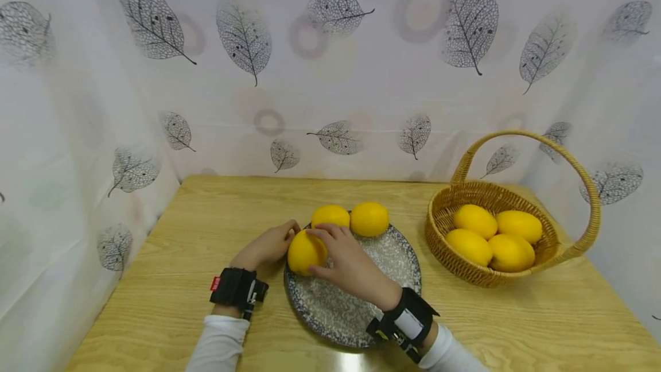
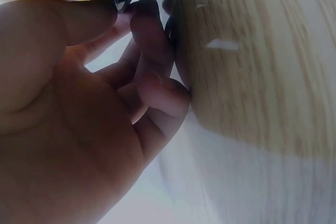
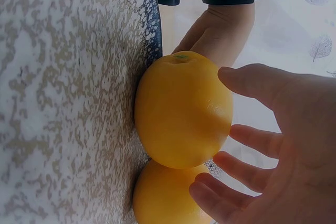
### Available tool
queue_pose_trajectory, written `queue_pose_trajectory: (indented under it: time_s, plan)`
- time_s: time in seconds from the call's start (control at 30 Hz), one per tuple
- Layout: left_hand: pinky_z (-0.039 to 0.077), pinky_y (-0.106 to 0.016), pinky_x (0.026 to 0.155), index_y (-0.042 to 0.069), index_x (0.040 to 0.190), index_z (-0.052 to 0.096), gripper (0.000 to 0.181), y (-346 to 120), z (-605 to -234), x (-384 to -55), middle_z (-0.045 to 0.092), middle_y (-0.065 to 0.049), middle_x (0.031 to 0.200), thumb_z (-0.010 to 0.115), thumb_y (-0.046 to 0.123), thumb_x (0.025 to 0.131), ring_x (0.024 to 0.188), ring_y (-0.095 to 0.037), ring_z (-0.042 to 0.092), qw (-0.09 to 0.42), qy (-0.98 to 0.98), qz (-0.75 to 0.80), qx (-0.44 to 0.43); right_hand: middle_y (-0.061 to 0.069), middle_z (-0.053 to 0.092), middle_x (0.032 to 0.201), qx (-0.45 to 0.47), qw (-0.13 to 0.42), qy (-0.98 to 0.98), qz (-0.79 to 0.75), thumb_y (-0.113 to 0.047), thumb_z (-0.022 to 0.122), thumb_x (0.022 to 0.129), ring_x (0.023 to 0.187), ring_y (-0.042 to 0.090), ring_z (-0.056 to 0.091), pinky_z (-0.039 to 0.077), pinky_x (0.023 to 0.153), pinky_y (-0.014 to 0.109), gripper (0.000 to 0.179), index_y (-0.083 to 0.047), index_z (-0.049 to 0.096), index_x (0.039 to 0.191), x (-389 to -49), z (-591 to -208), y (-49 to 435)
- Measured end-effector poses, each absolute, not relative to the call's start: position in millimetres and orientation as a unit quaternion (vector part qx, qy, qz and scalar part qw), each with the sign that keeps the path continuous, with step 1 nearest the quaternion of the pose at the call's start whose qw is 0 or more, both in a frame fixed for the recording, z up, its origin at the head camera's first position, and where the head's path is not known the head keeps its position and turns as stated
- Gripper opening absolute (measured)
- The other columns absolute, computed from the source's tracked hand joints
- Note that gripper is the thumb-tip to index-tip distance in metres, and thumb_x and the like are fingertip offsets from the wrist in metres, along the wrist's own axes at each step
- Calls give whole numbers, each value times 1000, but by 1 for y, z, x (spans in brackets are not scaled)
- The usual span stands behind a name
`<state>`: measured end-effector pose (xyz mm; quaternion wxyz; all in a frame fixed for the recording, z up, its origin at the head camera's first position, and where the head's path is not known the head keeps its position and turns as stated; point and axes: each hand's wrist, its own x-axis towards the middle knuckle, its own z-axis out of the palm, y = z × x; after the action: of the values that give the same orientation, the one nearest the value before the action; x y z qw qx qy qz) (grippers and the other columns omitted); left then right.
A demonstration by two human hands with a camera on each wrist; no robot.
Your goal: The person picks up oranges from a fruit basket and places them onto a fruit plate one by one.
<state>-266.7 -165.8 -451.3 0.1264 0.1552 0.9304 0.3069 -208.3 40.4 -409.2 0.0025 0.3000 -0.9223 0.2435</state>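
Left hand [image 1: 269, 244] pinched the rim of a speckled plate [image 1: 351, 317] on the bench [image 1: 217, 202], right hand [image 1: 351, 262] spread its fingers beside a yellow fruit [image 1: 303, 258] at the plate's left edge, two more fruits [image 1: 369, 220] sat behind, wicker basket [image 1: 454, 262] with four others [image 1: 475, 221] stood to the right

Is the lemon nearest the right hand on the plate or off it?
On it: in the right wrist view the lemon sits against the speckled plate, with no gap visible between them.
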Motion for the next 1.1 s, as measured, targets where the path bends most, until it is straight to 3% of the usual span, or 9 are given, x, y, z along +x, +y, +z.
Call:
queue_pose_trajectory:
  time_s: [1.1]
  plan:
    - [49, -42, 81, 10, 114, 55, 19, -166, -452, -267, 68, -17, 109, 40, 11, 103, 86, -23, 57, 128, 930, 305, 160, 9, 50, 143, 312, 2, -919, 241, -29, 70, 86, 129, 25, 44, 42, 109, 46, 60, -14, 49, 140, -207, -408, 41]
